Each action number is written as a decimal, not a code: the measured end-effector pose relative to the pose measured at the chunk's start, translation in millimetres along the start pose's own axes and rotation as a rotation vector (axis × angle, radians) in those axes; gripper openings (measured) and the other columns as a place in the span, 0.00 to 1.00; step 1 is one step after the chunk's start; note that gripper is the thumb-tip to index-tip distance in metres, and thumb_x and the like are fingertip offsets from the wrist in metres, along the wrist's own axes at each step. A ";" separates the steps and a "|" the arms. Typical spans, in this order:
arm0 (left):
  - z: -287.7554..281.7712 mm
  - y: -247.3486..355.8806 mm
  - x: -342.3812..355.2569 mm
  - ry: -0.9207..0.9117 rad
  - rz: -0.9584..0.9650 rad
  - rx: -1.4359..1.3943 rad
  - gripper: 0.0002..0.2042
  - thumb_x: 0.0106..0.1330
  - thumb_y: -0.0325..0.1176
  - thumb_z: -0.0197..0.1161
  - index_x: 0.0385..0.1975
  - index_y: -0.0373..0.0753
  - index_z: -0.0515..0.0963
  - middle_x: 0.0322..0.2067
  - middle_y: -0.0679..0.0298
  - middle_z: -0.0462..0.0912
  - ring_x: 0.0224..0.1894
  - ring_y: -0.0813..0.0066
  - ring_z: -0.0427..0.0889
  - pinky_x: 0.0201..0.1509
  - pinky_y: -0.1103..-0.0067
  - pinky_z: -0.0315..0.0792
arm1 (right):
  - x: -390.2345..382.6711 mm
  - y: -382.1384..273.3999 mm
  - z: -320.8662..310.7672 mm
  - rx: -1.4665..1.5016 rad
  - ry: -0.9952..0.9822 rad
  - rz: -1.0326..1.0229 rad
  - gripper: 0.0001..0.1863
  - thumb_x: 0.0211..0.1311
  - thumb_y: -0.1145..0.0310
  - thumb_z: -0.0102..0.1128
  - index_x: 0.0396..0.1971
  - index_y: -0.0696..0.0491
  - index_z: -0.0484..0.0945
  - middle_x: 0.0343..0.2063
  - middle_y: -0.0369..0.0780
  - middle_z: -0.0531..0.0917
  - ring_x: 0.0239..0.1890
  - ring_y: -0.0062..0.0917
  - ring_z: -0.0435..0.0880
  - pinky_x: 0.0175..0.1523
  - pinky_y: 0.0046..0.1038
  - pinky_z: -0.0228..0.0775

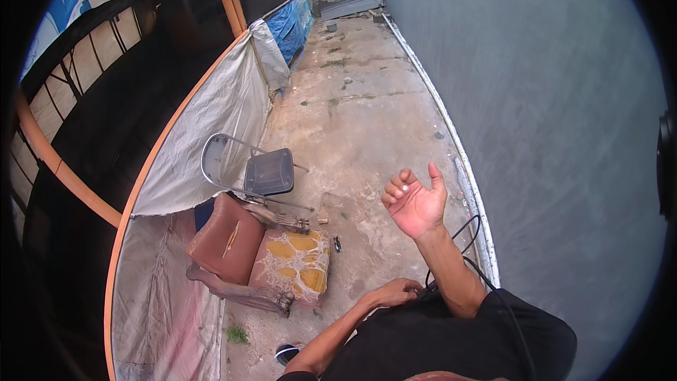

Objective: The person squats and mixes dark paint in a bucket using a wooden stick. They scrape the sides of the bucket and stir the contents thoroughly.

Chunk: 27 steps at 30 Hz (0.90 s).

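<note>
My right hand (416,204) is raised in front of me, palm toward me, with the thumb up and the fingers loosely bent apart. Nothing lies in its palm, though a small pale spot shows at one fingertip. Low by my waist, my left hand (396,292) rests against my black shirt (451,342), its fingers curled together. Whatever those fingers may hold is hidden. A black cable (471,261) loops beside my right forearm and runs down over my shirt, passing close to the left fingertips.
At left stands a worn brown armchair (229,240) with a torn yellow seat; behind it is a folding chair (269,171). A grey tarp (204,127) hangs along the left, and a grey wall (536,134) bounds the right. A small dark object (338,244) lies on the concrete floor (352,141).
</note>
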<state>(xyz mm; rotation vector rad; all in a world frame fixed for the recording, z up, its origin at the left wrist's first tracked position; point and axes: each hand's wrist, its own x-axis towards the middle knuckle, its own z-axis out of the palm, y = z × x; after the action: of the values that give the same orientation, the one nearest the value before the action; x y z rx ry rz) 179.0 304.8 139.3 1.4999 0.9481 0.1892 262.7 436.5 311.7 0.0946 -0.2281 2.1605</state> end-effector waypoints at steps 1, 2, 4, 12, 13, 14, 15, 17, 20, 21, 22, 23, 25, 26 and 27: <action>-1.2 -3.2 0.1 0.001 0.021 -0.041 0.21 0.70 0.34 0.57 0.61 0.34 0.77 0.44 0.62 0.84 0.36 0.75 0.79 0.45 0.76 0.75 | 12.7 -18.0 6.0 0.142 0.012 -0.054 0.36 0.72 0.35 0.42 0.32 0.56 0.81 0.22 0.38 0.74 0.30 0.30 0.73 0.41 0.32 0.66; 1.0 -13.4 -2.0 0.008 0.029 -0.085 0.21 0.70 0.35 0.57 0.61 0.34 0.77 0.43 0.62 0.83 0.35 0.76 0.78 0.44 0.76 0.75 | 25.4 -33.2 12.0 0.172 -0.002 -0.160 0.35 0.72 0.36 0.42 0.33 0.56 0.80 0.22 0.38 0.73 0.30 0.29 0.73 0.41 0.32 0.65; -1.3 -17.4 -9.7 0.003 0.072 -0.147 0.20 0.71 0.34 0.58 0.60 0.34 0.78 0.40 0.66 0.81 0.35 0.78 0.76 0.43 0.77 0.73 | 45.0 -62.9 30.2 0.296 -0.033 -0.361 0.33 0.73 0.37 0.42 0.35 0.57 0.78 0.23 0.38 0.72 0.30 0.28 0.72 0.40 0.32 0.65; 19.2 -40.2 -21.5 0.051 0.085 -0.481 0.20 0.71 0.24 0.56 0.63 0.36 0.77 0.38 0.72 0.77 0.39 0.84 0.73 0.46 0.84 0.69 | 18.2 -113.0 188.3 -0.046 -1.386 -0.276 0.18 0.72 0.61 0.50 0.29 0.58 0.80 0.22 0.42 0.79 0.27 0.32 0.82 0.31 0.28 0.72; 16.6 -39.3 -22.6 0.051 0.099 -0.515 0.20 0.72 0.24 0.56 0.64 0.36 0.77 0.38 0.72 0.78 0.40 0.84 0.73 0.48 0.84 0.69 | -1.6 -118.9 209.9 -0.395 -1.637 -0.208 0.18 0.72 0.63 0.49 0.30 0.60 0.82 0.24 0.45 0.83 0.29 0.33 0.86 0.30 0.28 0.75; 16.6 -48.6 -36.0 0.108 0.066 -0.546 0.21 0.72 0.23 0.55 0.65 0.36 0.76 0.39 0.71 0.79 0.41 0.83 0.75 0.50 0.82 0.71 | -15.1 -111.2 220.1 -0.576 -1.814 -0.173 0.19 0.73 0.62 0.49 0.34 0.62 0.84 0.27 0.48 0.85 0.31 0.35 0.88 0.31 0.30 0.77; 15.5 -53.5 -45.0 0.165 0.066 -0.563 0.21 0.72 0.23 0.55 0.65 0.36 0.76 0.39 0.71 0.79 0.42 0.83 0.75 0.51 0.82 0.72 | -35.5 -104.3 229.8 -0.792 -1.980 -0.132 0.21 0.73 0.62 0.48 0.38 0.64 0.85 0.30 0.51 0.87 0.33 0.36 0.91 0.32 0.32 0.80; 21.0 -79.2 -88.1 0.350 0.026 -0.639 0.21 0.71 0.22 0.55 0.64 0.36 0.76 0.40 0.70 0.80 0.43 0.82 0.77 0.53 0.81 0.73 | -57.5 -86.0 210.5 -0.769 -2.197 0.003 0.24 0.72 0.60 0.49 0.37 0.68 0.85 0.30 0.55 0.86 0.30 0.42 0.90 0.32 0.34 0.79; 17.5 -90.8 -110.6 0.495 0.038 -0.658 0.22 0.70 0.21 0.55 0.64 0.35 0.77 0.40 0.69 0.80 0.44 0.82 0.78 0.55 0.80 0.74 | -108.2 -102.0 236.5 -0.871 -2.496 0.210 0.23 0.67 0.68 0.53 0.51 0.73 0.79 0.49 0.58 0.83 0.48 0.46 0.86 0.52 0.38 0.75; 14.9 -92.6 -111.3 0.516 0.034 -0.672 0.22 0.69 0.20 0.55 0.63 0.35 0.77 0.40 0.69 0.81 0.43 0.82 0.79 0.56 0.80 0.74 | -124.4 -109.5 240.0 -0.911 -2.488 0.199 0.23 0.67 0.68 0.53 0.51 0.72 0.79 0.49 0.57 0.83 0.48 0.45 0.86 0.53 0.38 0.75; 11.6 -95.3 -111.1 0.534 0.029 -0.688 0.22 0.68 0.20 0.54 0.63 0.35 0.77 0.40 0.69 0.81 0.43 0.81 0.79 0.56 0.80 0.74 | -138.0 -114.5 242.9 -0.952 -2.476 0.190 0.23 0.68 0.67 0.52 0.52 0.71 0.80 0.49 0.57 0.83 0.48 0.44 0.86 0.54 0.38 0.74; 10.8 -99.6 -110.7 0.553 0.021 -0.705 0.23 0.68 0.19 0.54 0.63 0.35 0.77 0.40 0.69 0.81 0.43 0.81 0.79 0.56 0.80 0.75 | -149.0 -116.8 246.6 -0.989 -2.463 0.179 0.22 0.68 0.67 0.52 0.53 0.70 0.80 0.50 0.56 0.83 0.48 0.43 0.85 0.55 0.39 0.73; 17.7 -120.9 -121.4 0.619 -0.021 -0.773 0.24 0.66 0.18 0.54 0.63 0.34 0.77 0.40 0.68 0.82 0.42 0.80 0.81 0.56 0.80 0.76 | -153.5 -110.6 251.7 -0.813 -2.450 0.192 0.19 0.68 0.66 0.54 0.47 0.67 0.82 0.46 0.54 0.83 0.44 0.42 0.85 0.53 0.39 0.73; 20.0 -126.6 -120.7 0.636 -0.043 -0.798 0.24 0.66 0.18 0.54 0.63 0.34 0.78 0.40 0.68 0.82 0.42 0.80 0.81 0.56 0.80 0.77 | -157.2 -107.0 256.3 -0.739 -2.431 0.207 0.18 0.68 0.65 0.54 0.45 0.65 0.83 0.44 0.53 0.83 0.42 0.41 0.85 0.52 0.39 0.73; 25.2 -131.0 -123.4 0.663 -0.066 -0.828 0.24 0.65 0.18 0.54 0.62 0.34 0.78 0.40 0.67 0.82 0.41 0.80 0.81 0.55 0.80 0.77 | -162.4 -102.8 261.9 -0.797 -2.465 0.196 0.18 0.68 0.64 0.55 0.44 0.64 0.84 0.43 0.51 0.84 0.42 0.40 0.85 0.51 0.39 0.73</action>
<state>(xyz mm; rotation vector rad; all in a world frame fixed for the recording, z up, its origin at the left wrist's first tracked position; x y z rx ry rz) 57.9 189.3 68.5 0.6238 1.2233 0.9494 434.4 309.3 556.5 2.1227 -2.2562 0.6564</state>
